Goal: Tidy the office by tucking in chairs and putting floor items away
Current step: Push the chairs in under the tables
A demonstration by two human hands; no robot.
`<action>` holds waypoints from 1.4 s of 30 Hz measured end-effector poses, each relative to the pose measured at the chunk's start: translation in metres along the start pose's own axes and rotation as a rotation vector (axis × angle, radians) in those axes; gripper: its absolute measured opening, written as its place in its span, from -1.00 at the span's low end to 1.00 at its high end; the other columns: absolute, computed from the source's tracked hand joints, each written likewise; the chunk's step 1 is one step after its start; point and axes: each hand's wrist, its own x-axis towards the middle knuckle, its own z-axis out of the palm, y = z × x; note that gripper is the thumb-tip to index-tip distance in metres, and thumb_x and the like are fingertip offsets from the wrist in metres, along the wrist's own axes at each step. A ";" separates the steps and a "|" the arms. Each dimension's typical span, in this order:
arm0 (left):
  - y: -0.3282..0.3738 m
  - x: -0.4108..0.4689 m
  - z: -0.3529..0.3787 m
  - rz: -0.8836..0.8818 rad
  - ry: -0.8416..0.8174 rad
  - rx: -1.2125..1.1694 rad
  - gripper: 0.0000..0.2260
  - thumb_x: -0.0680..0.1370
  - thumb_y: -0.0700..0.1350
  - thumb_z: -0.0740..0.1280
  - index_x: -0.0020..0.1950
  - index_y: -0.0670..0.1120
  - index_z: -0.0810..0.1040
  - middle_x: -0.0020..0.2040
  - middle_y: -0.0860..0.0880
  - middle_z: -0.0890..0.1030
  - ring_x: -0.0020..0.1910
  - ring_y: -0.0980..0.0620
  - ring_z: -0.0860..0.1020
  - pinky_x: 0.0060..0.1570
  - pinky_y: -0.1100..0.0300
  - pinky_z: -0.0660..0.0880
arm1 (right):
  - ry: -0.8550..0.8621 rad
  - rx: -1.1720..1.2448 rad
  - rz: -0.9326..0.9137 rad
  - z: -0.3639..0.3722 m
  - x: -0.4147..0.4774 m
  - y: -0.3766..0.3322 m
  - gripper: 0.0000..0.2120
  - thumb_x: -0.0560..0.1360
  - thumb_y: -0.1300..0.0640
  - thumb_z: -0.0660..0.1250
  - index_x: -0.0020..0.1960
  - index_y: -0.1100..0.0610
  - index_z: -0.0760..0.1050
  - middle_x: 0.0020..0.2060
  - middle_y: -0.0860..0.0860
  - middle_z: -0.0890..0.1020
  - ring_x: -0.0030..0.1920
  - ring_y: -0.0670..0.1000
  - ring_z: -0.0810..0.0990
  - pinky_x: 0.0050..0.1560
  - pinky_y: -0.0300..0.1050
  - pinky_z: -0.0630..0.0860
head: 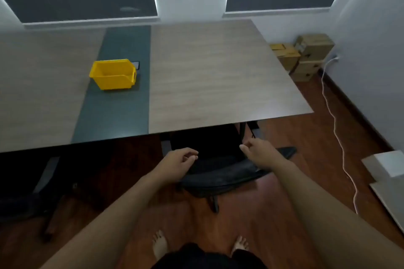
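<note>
Far left of both hands, on the desk's (218,67) dark centre strip: a yellow bin (112,74), open side up, with a small dark object just behind it, too small to name. Well apart from the work in hand.

Left hand (178,162): over the left end of the black chair's (220,172) backrest top, fingers (192,156) curled loosely, tips near the thumb but not plainly closed on anything. Cannot tell whether touching the backrest or just above it.

Between the two hands: the chair itself, seat already partly beneath the desk edge, backrest top and one caster leg showing on the near side. Angled a little, right end of the backrest swung out past the desk corner.

Right hand (260,152): beyond the right part of the backrest top, fingers bent in a loose half-fist, nothing clamped inside. Contact with the chair again not clear.

Further right of the grip: a white cable (334,116) trailing along the floor from a wall socket, cardboard boxes (306,54) stacked in the corner, pale flat panels (389,172) lying at the frame edge.

Step in hand, by judgement: tucking this chair under the desk, nearly done or just finishing. Next move likely calls for both palms set on the backrest top, then an even forward push, slightly more on the right to square it. After that, probably the floor items on the right; care around the cable underfoot.
</note>
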 end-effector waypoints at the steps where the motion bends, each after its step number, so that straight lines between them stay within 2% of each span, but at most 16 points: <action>1: 0.006 0.002 0.017 -0.007 0.003 -0.008 -0.72 0.72 0.03 0.26 0.39 0.05 0.62 0.22 0.15 0.70 0.15 0.23 0.64 0.13 0.30 0.58 | -0.006 -0.009 0.004 0.000 -0.002 0.012 -0.65 0.70 -0.17 0.22 0.09 0.07 0.62 -0.03 0.05 0.69 -0.06 0.09 0.63 0.04 0.19 0.64; 3: 0.020 0.003 0.048 -0.043 -0.018 0.017 -0.70 0.73 0.08 0.24 0.39 0.06 0.63 0.23 0.13 0.68 0.17 0.18 0.62 0.23 0.14 0.60 | -0.036 -0.058 0.009 -0.003 -0.006 0.034 -0.62 0.69 -0.22 0.20 0.08 0.03 0.63 0.00 0.01 0.68 0.00 0.10 0.65 0.08 0.23 0.63; 5: 0.028 0.002 0.079 -0.095 -0.063 0.048 -0.65 0.73 0.15 0.19 0.39 0.05 0.62 0.24 0.10 0.65 0.20 0.13 0.61 0.25 0.07 0.59 | -0.093 -0.091 0.034 -0.003 -0.013 0.050 -0.59 0.69 -0.24 0.17 0.14 0.03 0.64 0.07 0.03 0.69 0.09 0.14 0.65 0.15 0.25 0.60; 7: 0.031 0.000 0.101 -0.132 -0.075 0.122 -0.60 0.73 0.20 0.14 0.37 0.05 0.62 0.25 0.07 0.65 0.22 0.07 0.61 0.26 0.03 0.57 | -0.103 -0.193 0.004 -0.001 -0.020 0.066 -0.56 0.70 -0.23 0.12 0.21 0.02 0.64 0.13 0.05 0.69 0.16 0.16 0.64 0.27 0.18 0.52; 9: 0.031 -0.006 0.118 -0.138 -0.018 0.252 -0.57 0.73 0.24 0.07 0.34 0.08 0.62 0.25 0.09 0.65 0.21 0.05 0.62 0.22 0.01 0.55 | -0.099 -0.295 -0.036 0.009 -0.026 0.078 -0.55 0.72 -0.20 0.06 0.25 0.00 0.63 0.20 0.04 0.67 0.24 0.14 0.60 0.37 0.13 0.38; 12: 0.033 -0.011 0.135 -0.100 0.115 0.408 -0.46 0.72 0.24 -0.08 0.34 0.10 0.63 0.25 0.09 0.69 0.17 0.03 0.65 0.17 0.02 0.53 | -0.115 -0.353 -0.054 0.015 -0.020 0.086 -0.47 0.70 -0.26 -0.04 0.28 -0.05 0.62 0.25 0.03 0.67 0.28 0.16 0.58 0.42 0.19 0.29; 15: 0.032 -0.009 0.139 -0.128 0.112 0.477 -0.37 0.66 0.27 -0.17 0.46 0.15 0.57 0.40 0.12 0.63 0.32 0.03 0.62 0.24 -0.02 0.54 | -0.219 -0.408 -0.037 0.009 -0.008 0.086 -0.37 0.69 -0.34 -0.12 0.35 -0.07 0.60 0.29 0.05 0.66 0.33 0.19 0.57 0.43 0.28 0.24; 19: 0.032 -0.003 0.141 -0.180 0.102 0.494 -0.39 0.63 0.32 -0.10 0.49 0.19 0.55 0.46 0.12 0.59 0.37 0.04 0.61 0.22 0.06 0.57 | -0.238 -0.441 -0.069 0.008 -0.006 0.091 -0.28 0.65 -0.41 -0.19 0.40 -0.08 0.57 0.35 0.05 0.64 0.38 0.18 0.54 0.43 0.36 0.23; 25: 0.029 0.010 0.140 -0.181 0.217 0.584 -0.47 0.60 0.32 0.02 0.32 0.19 0.68 0.25 0.17 0.71 0.16 0.13 0.68 -0.06 0.16 0.61 | -0.143 -0.482 -0.098 0.012 0.000 0.094 -0.30 0.64 -0.40 -0.19 0.40 -0.14 0.58 0.35 -0.03 0.65 0.37 0.11 0.54 0.38 0.28 0.26; 30: 0.021 0.029 0.118 -0.176 0.215 0.607 -0.47 0.58 0.33 0.05 0.29 0.19 0.69 0.22 0.19 0.73 0.10 0.15 0.69 -0.15 0.18 0.58 | -0.079 -0.451 -0.049 0.021 0.013 0.088 -0.30 0.64 -0.37 -0.21 0.32 -0.14 0.62 0.26 -0.06 0.70 0.30 0.08 0.58 0.35 0.24 0.27; 35: 0.006 0.058 0.091 -0.142 0.219 0.619 -0.47 0.56 0.32 0.05 0.24 0.18 0.70 0.14 0.18 0.75 0.03 0.13 0.70 -0.16 0.17 0.61 | -0.034 -0.441 0.010 0.025 0.036 0.074 -0.30 0.62 -0.35 -0.20 0.30 -0.11 0.63 0.22 -0.05 0.71 0.24 0.08 0.60 0.31 0.23 0.30; 42: -0.010 0.090 0.062 -0.081 0.227 0.573 -0.51 0.55 0.31 0.12 0.14 0.13 0.75 0.00 0.12 0.77 -0.07 0.07 0.71 -0.26 0.15 0.56 | -0.053 -0.424 0.107 0.021 0.067 0.055 -0.41 0.64 -0.28 -0.11 0.30 -0.09 0.60 0.28 -0.05 0.68 0.27 0.06 0.59 0.34 0.22 0.31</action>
